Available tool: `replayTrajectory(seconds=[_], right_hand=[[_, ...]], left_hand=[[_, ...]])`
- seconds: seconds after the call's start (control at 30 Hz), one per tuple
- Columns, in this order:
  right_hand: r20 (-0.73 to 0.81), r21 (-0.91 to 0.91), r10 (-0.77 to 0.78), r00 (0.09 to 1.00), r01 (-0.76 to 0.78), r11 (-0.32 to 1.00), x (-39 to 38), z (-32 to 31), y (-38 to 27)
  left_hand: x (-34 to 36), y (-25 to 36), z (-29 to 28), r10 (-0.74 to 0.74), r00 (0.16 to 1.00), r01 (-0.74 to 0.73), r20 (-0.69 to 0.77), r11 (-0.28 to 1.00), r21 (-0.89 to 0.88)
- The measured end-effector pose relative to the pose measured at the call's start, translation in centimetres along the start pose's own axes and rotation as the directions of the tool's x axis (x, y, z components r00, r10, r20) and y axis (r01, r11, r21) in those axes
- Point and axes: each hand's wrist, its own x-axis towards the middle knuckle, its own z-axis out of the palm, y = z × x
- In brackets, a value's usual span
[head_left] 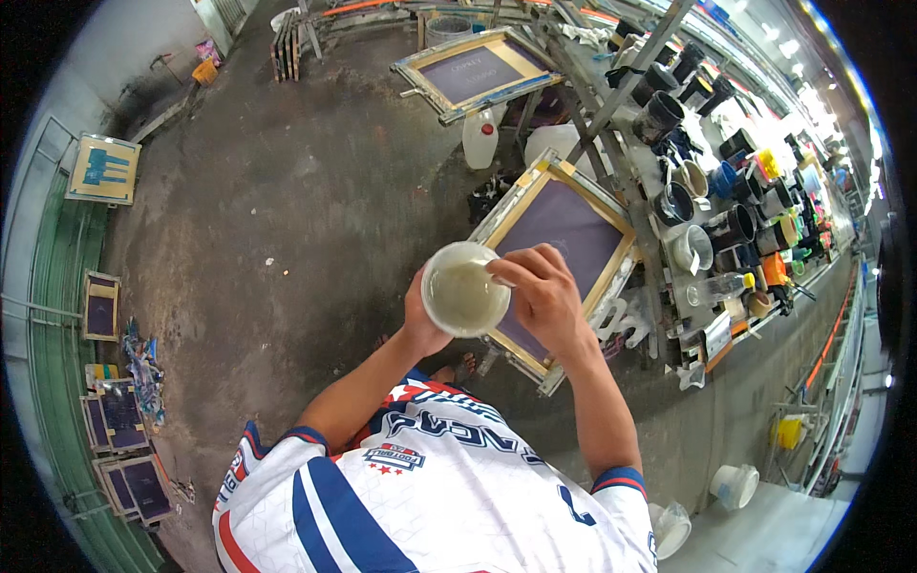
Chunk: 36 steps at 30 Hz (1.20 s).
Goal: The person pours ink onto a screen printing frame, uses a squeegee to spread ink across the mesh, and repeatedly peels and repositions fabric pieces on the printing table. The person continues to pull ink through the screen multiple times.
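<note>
Tub [463, 291]: one, grasped by the left hand [423, 317]
Right hand [549, 298]: fingers bent at tub's right rim; cannot tell its grip
Frames [573, 224]: two at right, near and far

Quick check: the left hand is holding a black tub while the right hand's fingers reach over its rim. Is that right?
Not quite: the tub is whitish, not black, as the head view shows. The left hand is holding it while the right hand reaches over its rim.

Both forearms [366, 384] slant inward, the left grip [423, 320] curled, the right grip [544, 291] bent, apparently pinching.
</note>
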Motion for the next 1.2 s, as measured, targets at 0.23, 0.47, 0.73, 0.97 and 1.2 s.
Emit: replayTrajectory(seconds=[0.23,0.47,0.73,0.97,1.2], right_hand=[[0.046,0.259,0.613,0.788,-0.603,0.755,5.8,6.9,-0.6],[-0.025,0.489,0.677,0.735,-0.582,0.65,18.1,15.7,-1.5],[0.226,0.338,0.087,0.97,-0.162,0.927,28.1,22.1,-3.2],[0.115,0.125,0.165,0.98,-0.179,0.976,36.2,22.5,3.1],[0.195,0.373,0.097,0.976,-0.165,0.913,41.8,25.3,9.2]], left_hand=[[5.8,6.6,-4.6,0.05,0.994,-0.061,-0.095,0.991,-0.117],[6.2,17.4,-10.9,0.013,0.986,-0.04,-0.165,0.987,-0.159],[8.2,29.6,-16.1,0.014,0.993,-0.027,-0.114,0.994,-0.11],[13.7,35.2,-16.7,-0.121,0.99,0.107,-0.074,0.978,-0.177],[24.3,40.8,-17.7,0.133,0.99,-0.139,0.042,0.964,0.226]])
